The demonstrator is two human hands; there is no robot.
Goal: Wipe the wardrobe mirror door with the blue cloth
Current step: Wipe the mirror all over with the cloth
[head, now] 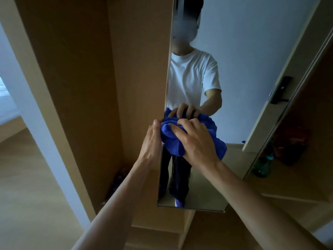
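Observation:
The wardrobe mirror door (243,73) stands open in front of me, its glass facing me and its left edge running down the middle of the view. A bunched blue cloth (212,130) lies against the glass at mid height. My right hand (195,139) grips the cloth with curled fingers and holds it on the mirror. My left hand (153,139) holds the mirror door's left edge, with its fingers hidden behind the edge and its thumb beside the cloth. The glass reflects a person in a white T-shirt and the hand on the cloth.
Wooden wardrobe panels (86,87) stand to the left of the mirror. A doorway with a white frame (32,112) opens at far left onto a wooden floor (27,195). Inside the wardrobe at right are a teal bottle (261,168) and a dark red thing (293,143).

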